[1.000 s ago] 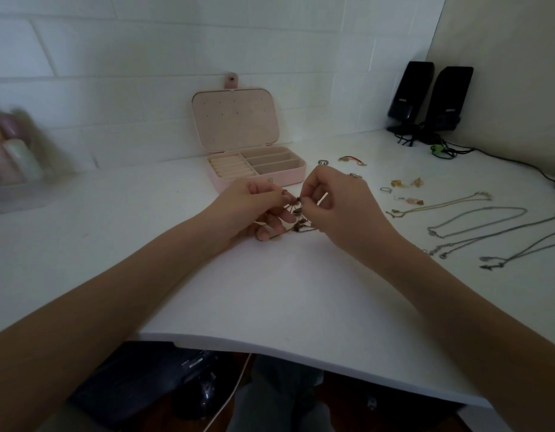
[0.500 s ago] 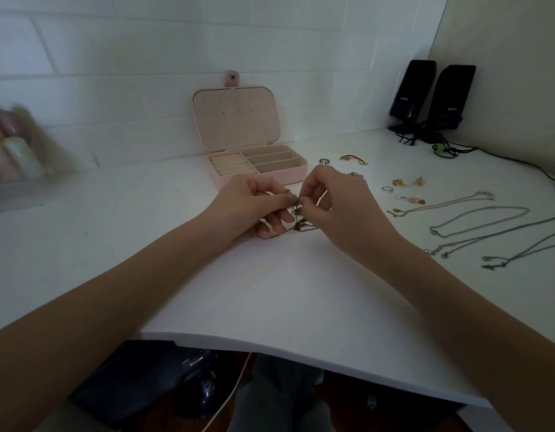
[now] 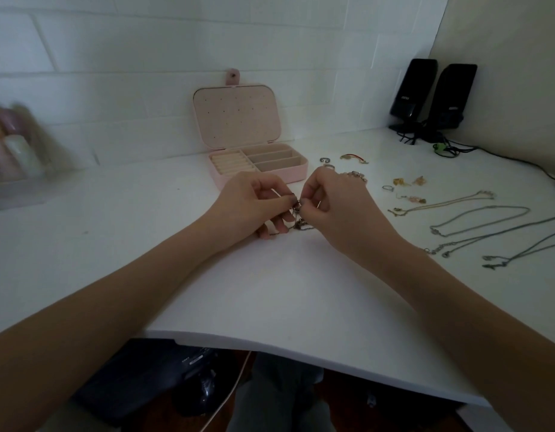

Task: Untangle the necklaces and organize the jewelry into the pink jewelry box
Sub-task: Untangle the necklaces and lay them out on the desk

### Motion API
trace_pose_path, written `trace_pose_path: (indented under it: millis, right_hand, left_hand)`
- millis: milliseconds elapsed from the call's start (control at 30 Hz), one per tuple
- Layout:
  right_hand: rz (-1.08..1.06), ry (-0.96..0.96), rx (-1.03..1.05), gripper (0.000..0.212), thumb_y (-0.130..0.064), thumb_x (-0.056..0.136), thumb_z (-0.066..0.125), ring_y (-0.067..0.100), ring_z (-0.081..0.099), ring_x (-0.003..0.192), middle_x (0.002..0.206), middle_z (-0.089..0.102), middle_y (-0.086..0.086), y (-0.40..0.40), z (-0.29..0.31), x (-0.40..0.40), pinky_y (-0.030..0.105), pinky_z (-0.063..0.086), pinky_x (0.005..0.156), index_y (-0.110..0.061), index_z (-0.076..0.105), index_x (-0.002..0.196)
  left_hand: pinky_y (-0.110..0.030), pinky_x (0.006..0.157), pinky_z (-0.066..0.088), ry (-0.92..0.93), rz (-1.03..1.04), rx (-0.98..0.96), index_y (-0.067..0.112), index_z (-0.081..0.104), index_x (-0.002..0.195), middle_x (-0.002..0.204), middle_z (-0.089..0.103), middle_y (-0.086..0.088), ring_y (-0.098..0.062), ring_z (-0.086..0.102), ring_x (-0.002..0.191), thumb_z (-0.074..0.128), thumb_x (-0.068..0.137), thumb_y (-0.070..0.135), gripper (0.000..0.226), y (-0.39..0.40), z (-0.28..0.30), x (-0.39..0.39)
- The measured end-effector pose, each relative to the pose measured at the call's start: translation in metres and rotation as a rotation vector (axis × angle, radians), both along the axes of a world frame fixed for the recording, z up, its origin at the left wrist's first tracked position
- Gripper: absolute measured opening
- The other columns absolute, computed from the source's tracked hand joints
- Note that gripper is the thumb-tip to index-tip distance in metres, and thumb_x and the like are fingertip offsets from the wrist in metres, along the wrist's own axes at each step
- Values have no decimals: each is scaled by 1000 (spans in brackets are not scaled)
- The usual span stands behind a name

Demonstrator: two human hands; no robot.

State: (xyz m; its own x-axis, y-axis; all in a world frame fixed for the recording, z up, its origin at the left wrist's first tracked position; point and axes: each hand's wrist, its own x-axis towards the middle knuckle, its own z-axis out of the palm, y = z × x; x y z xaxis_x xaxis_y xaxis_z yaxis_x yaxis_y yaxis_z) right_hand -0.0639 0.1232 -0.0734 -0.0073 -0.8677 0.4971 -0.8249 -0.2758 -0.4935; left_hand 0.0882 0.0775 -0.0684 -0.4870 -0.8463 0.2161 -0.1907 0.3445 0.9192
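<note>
While the left hand (image 3: 249, 204) and right hand (image 3: 335, 204) both pinch the tangled necklace (image 3: 298, 221) just above the desk (image 3: 270, 291) to pick its knot apart, the pink jewelry box (image 3: 260, 168) sits open just behind, ready for filling.

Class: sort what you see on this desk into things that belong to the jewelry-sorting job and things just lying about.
Job: tangled chain pinched by left hand and right hand; pink jewelry box; laid-out necklaces; rings and earrings.
Lying about: black speakers; cables.
</note>
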Motion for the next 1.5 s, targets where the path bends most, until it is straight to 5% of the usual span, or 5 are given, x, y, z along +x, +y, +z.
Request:
trace_pose_path:
  millis: [467, 867, 1000, 1167, 1500]
  right_hand:
    - [-64, 19, -61, 2, -10, 85, 56, 16, 49, 64, 70, 56, 2, 5, 8, -2, 32, 43, 62, -9, 55, 88]
    - [-87, 4, -71, 5, -8, 86, 56, 23, 55, 71, 73, 60, 6, 7, 10, 0, 43, 48, 72, -6, 56, 90]
    - [-81, -53, -85, 3, -8, 82, 60, 21, 60, 70, 73, 64, 5, 7, 10, 2, 37, 50, 71, -9, 58, 84]
    - [-13, -503, -55, 10, -1, 75, 66, 19, 69, 60, 63, 70, 9, 9, 16, 7, 36, 57, 65, -8, 60, 72]
    - [153, -1201, 205, 2, 8, 86, 58, 11, 64, 55, 72, 66, 15, 6, 21, 8, 17, 55, 59, 7, 59, 87]
  left_hand:
    - [-18, 40, 42, -36, 57, -95, 13, 58, 70, 54, 59, 4, -3, 54, 48, 54, 87, 4, 19, -4, -2, -2]
    - [-7, 68, 39, -120, 156, -485, 11, 59, 78, 80, 60, 9, 8, 52, 75, 57, 85, 8, 8, -15, -10, 0]
    - [-4, 66, 36, -63, 171, -339, 9, 59, 81, 77, 58, 8, 12, 51, 67, 57, 88, 13, 9, -16, -9, -2]
    - [-32, 75, 42, 58, 46, -78, 11, 59, 75, 82, 60, -10, -18, 52, 79, 53, 80, 21, 13, -12, -5, -4]
    - [-22, 68, 50, 244, -44, 162, 12, 54, 70, 59, 65, 6, -6, 63, 62, 44, 94, 1, 27, -9, 1, -7]
